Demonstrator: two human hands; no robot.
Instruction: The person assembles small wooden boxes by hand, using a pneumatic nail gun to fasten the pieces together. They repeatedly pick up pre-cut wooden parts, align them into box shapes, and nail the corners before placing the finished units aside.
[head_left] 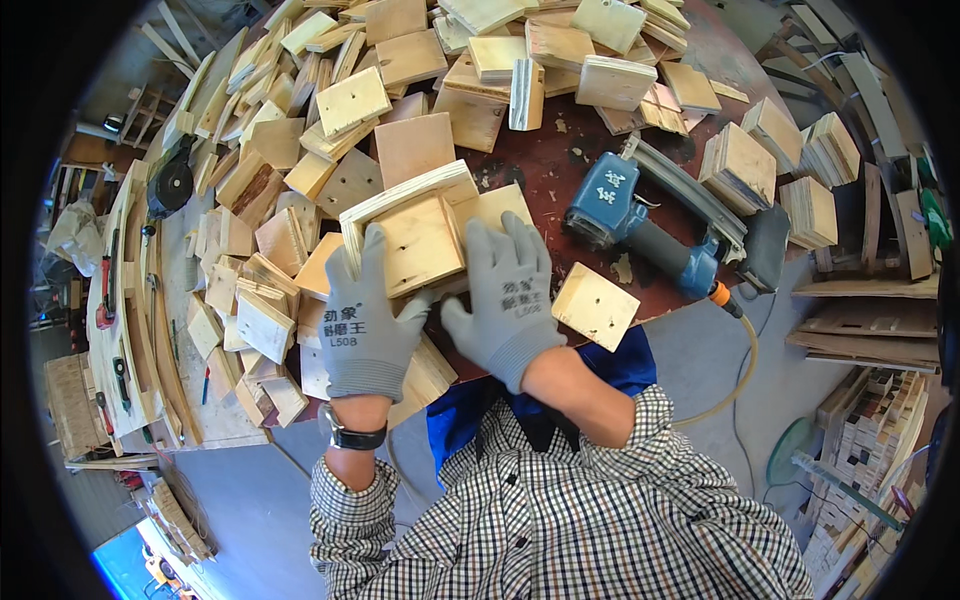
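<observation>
Gray-gloved left hand (362,318) and right hand (508,292) have a plywood block (420,245) clasped between 'em, longer plywood strip (405,200) crosswise just beyond it.

Grey gloves (360,335), dark print, ribbed cuffs. Black-strapped wristwatch (360,438), left. Checked shirt (560,520), sleeves bunched. Blue trousers (628,368).

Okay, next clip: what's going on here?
A person's grey-gloved left hand and right hand flank a plywood block, with a plywood strip along its far edge. A blue nail gun lies on the table to the right, untouched. Loose wooden pieces are heaped beyond and to the left.
</observation>
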